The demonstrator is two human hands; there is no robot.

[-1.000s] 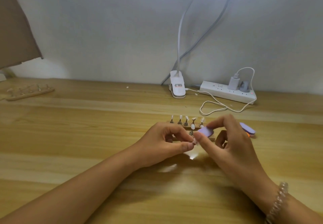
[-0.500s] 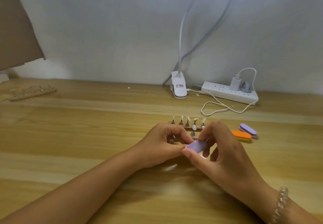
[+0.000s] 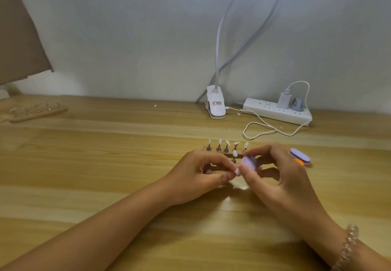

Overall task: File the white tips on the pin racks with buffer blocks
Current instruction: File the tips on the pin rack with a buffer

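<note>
The purple block (image 3: 249,161) in the right hand (image 3: 283,177) is blurred; the orange block (image 3: 300,161) lies mostly hidden behind that hand.

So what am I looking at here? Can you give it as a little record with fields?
left hand: pinches a white tip
right hand: holds a purple buffer block beside that tip
pin rack: behind the hands, more tips standing on it
spare purple block: right of the hands
orange block: beside it, partly hidden
second rack: far left
</note>
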